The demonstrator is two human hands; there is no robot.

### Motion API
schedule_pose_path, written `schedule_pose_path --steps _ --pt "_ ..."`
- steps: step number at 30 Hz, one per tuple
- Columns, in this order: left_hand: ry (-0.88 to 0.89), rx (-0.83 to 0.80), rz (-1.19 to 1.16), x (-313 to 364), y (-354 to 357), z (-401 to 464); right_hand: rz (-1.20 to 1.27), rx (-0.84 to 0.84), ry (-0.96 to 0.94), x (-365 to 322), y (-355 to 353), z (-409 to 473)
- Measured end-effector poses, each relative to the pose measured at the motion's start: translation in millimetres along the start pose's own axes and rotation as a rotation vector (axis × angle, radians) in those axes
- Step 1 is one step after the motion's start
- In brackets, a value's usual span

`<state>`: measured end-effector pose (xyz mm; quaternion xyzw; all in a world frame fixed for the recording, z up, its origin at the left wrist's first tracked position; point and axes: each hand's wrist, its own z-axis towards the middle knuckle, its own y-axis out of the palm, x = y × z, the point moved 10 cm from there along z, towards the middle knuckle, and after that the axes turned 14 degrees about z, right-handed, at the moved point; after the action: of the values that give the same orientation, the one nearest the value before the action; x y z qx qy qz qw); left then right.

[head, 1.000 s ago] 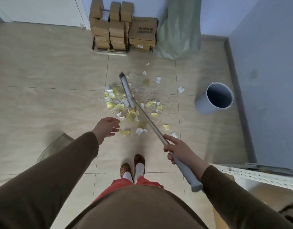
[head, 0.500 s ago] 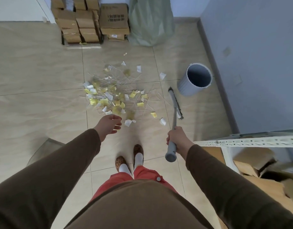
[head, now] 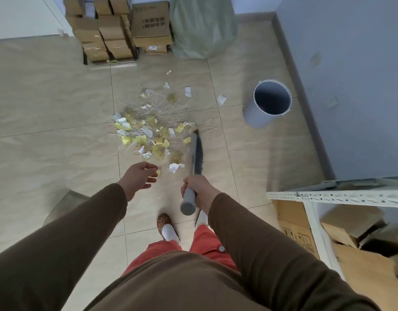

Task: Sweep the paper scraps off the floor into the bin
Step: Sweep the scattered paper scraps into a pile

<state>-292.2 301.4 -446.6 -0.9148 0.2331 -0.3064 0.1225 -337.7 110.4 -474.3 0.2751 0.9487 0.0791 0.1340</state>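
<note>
The right hand (head: 194, 187) is wrapped around the grey grip of a long-handled broom with a metal shaft and dark bristles (head: 196, 153), holding it close to the body so the shaft runs forward and down to the floor. The left hand (head: 140, 176) hangs free in front of the body, fingers loosely curled, holding nothing; it looks spare for now, perhaps kept out for balance.

The broom head sits at the right edge of a loose pile of yellow and white paper scraps mixed with thin pale sticks (head: 148, 131), which is spread over the beige tiled floor (head: 47, 108) just ahead of the person's feet. A few white stray scraps (head: 221, 99) lie apart from the pile, further out and towards the bin.

The round grey plastic bin (head: 268, 103) stands upright and open-topped to the right of the pile, near the blue-grey wall (head: 350, 86), with bare floor between it and the scraps. None of the scraps appear to be in it yet. With the broom on the bin side of the pile, the stroke is probably gathering the scraps inward.

Stacked brown cardboard boxes (head: 117, 30) and a pale green sack (head: 200, 28) stand against the far wall. A white metal shelf frame (head: 337, 196) holding cardboard is at the lower right.
</note>
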Motion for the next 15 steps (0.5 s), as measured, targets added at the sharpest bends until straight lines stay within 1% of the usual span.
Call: schedule_pose_path --steps 3,4,8,11,15 --pt "-0.006 -0.001 0.002 21 16 4 0.027 -0.063 0.094 -30 -20 -14" --pt "-0.006 -0.002 0.001 29 21 6 0.012 -0.074 0.093 -41 -29 -19" --pt "0.018 -0.017 -0.009 72 44 17 -0.159 -0.070 -0.069 -90 -65 -46" --pt "0.042 -0.022 -0.010 107 56 24 -0.286 -0.018 -0.215 -134 -87 -62" --pt "0.071 -0.016 -0.007 136 62 31 -0.401 0.087 -0.320 -194 -98 -51"
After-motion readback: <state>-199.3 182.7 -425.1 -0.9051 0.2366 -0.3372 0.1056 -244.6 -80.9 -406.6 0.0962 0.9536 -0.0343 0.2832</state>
